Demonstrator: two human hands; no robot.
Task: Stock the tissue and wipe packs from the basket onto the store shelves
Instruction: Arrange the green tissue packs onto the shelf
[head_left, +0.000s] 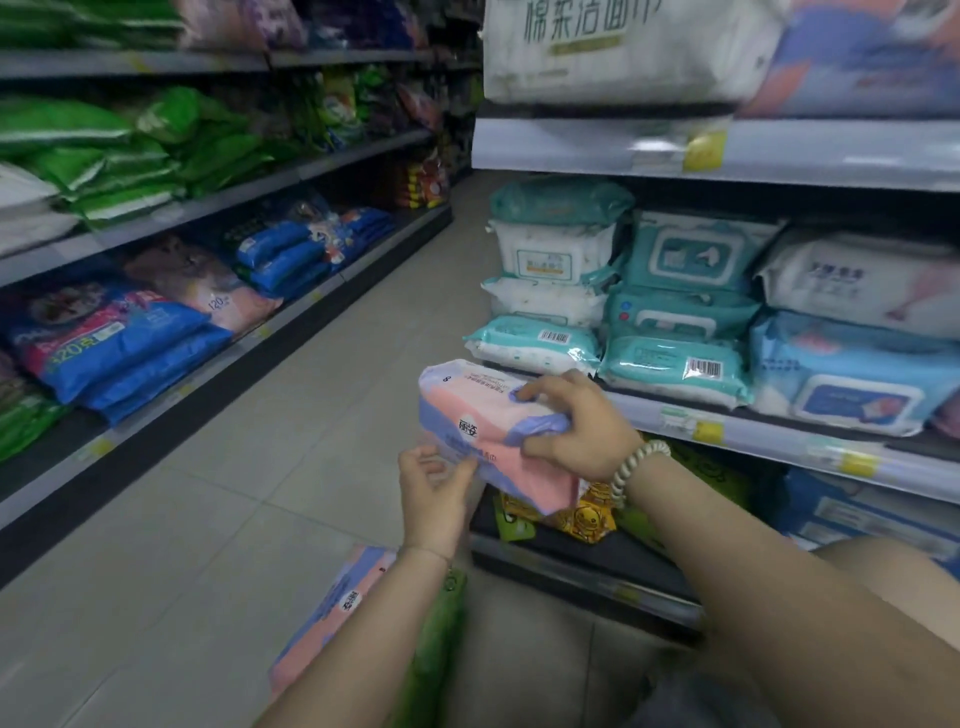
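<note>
I hold a pink and lilac tissue pack in front of the right-hand shelving, at the height of the wipe shelf's front edge. My right hand grips its right end, fingers curled over the top. Just below, my left hand touches the pack's lower left edge with relaxed fingers. A second pink and lilac pack lies below my left forearm beside the green basket, partly hidden. Teal, white and blue wipe packs are stacked on the shelf.
A lower shelf holds yellow cartoon-print packs. The upper right shelf carries large white tissue bundles. Across the tiled aisle, the left shelving holds blue, green and pink bags.
</note>
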